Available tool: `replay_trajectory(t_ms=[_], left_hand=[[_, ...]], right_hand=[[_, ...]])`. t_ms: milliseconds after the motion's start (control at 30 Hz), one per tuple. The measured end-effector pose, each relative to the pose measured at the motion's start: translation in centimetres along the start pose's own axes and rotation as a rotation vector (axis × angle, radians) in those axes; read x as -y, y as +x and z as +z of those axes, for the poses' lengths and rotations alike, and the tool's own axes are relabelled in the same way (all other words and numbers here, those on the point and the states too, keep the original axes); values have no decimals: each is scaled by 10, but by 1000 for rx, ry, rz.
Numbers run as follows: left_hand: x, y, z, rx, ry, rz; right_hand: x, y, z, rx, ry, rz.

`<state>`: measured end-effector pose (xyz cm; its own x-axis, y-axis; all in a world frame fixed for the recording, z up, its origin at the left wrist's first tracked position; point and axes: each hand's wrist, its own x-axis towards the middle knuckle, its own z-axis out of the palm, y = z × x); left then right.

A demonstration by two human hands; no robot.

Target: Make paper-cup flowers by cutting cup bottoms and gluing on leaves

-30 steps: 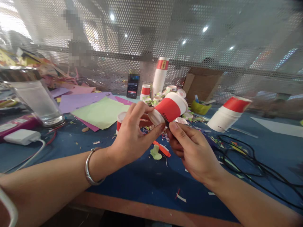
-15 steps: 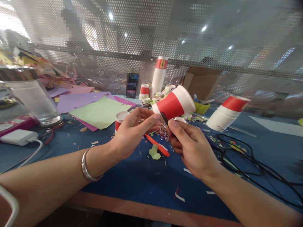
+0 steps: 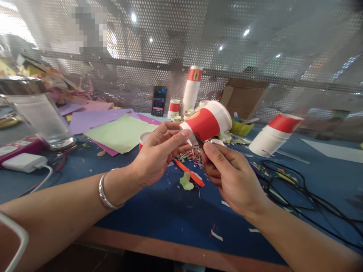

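My left hand (image 3: 163, 151) grips a red-and-white paper cup (image 3: 208, 122) near its base, thumb in front and fingers behind. The cup is tilted on its side, its rim to the upper right. My right hand (image 3: 229, 175) is closed around small dark scissors (image 3: 200, 140), whose handles are mostly hidden by the fingers. Their blades meet the cup's lower side close to the base. A small white pointed flap (image 3: 190, 142) sticks out at the cup's base by my left thumb.
Below the hands lie an orange pen (image 3: 189, 173), a green paper scrap (image 3: 186, 182) and many clippings. Behind stands a cup stack (image 3: 191, 90); another stack (image 3: 275, 136) leans at right near black cables (image 3: 297, 189). Coloured paper (image 3: 119, 134) and a glass jar (image 3: 45, 117) are left.
The cup has turned a little in my left hand, bringing more of its yellow emblem into sight. The white flap at its base now shows. The scissors stay at the cup's base.
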<state>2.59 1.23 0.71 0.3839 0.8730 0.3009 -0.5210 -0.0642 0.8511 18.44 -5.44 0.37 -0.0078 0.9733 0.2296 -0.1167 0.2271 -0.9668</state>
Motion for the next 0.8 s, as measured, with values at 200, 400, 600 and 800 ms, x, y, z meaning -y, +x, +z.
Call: replay_trajectory(t_ms=[200, 400, 600, 800], left_hand=[[5, -5, 2, -4, 114, 12], [8, -11, 6, -68, 139, 84], [5, -14, 9, -72, 148, 112], [6, -14, 9, -76, 189, 128]], right_hand=[[-5, 0, -2, -44, -74, 14], [-6, -1, 0, -33, -113, -15], [-3, -2, 1, -39, -136, -33], [-4, -1, 0, -39, -97, -8]])
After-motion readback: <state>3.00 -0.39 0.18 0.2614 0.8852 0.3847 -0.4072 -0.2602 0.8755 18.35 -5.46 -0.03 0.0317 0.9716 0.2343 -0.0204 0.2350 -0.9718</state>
